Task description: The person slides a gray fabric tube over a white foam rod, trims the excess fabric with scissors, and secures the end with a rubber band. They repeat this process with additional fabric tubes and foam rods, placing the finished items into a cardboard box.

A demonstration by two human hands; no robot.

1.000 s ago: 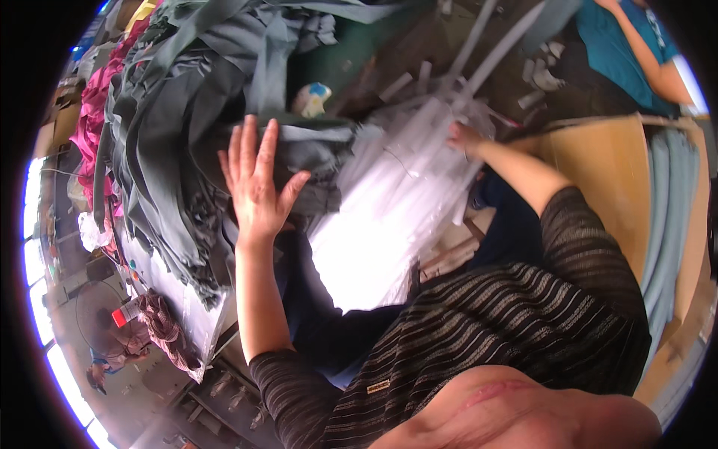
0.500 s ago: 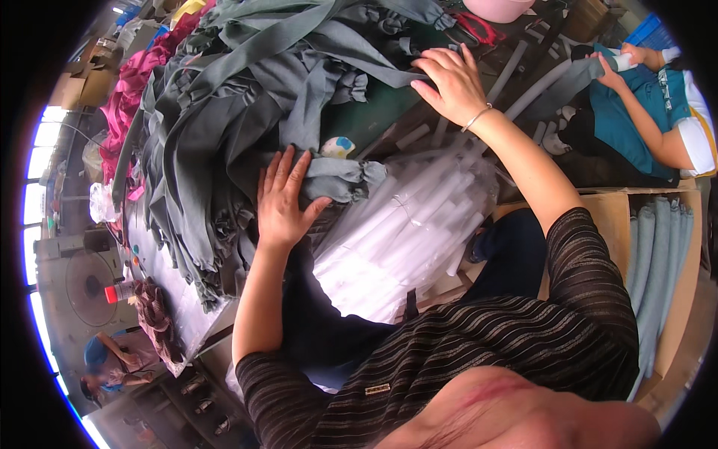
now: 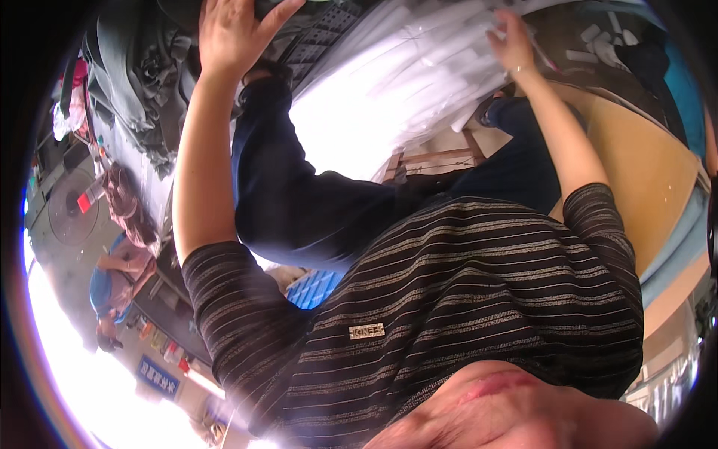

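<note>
My left hand (image 3: 233, 36) is at the top edge of the view, its thumb spread from the fingers and the fingertips partly cut off. Beside it on the left lies a heap of grey cloth pieces (image 3: 138, 63); whether the hand touches cloth beyond the edge is hidden. My right hand (image 3: 514, 46), a bangle at its wrist, is raised by the right side of a clear plastic bag of white tubes (image 3: 419, 63). Its fingers are apart, slightly bent, and nothing shows in them. Glare washes out much of the bag.
A cardboard box (image 3: 636, 161) with grey-blue cloth rolls (image 3: 677, 243) stands on my right. White scraps (image 3: 598, 46) lie beyond it. Left are a fan (image 3: 72, 209), a crumpled brownish cloth (image 3: 123, 198) and another person (image 3: 116, 280). A wooden frame (image 3: 434, 157) is between my legs.
The view has tipped down toward my body, so most of the cloth heap has left the top. My right hand has come away from the grey cloth strip, over toward the white tubes.
</note>
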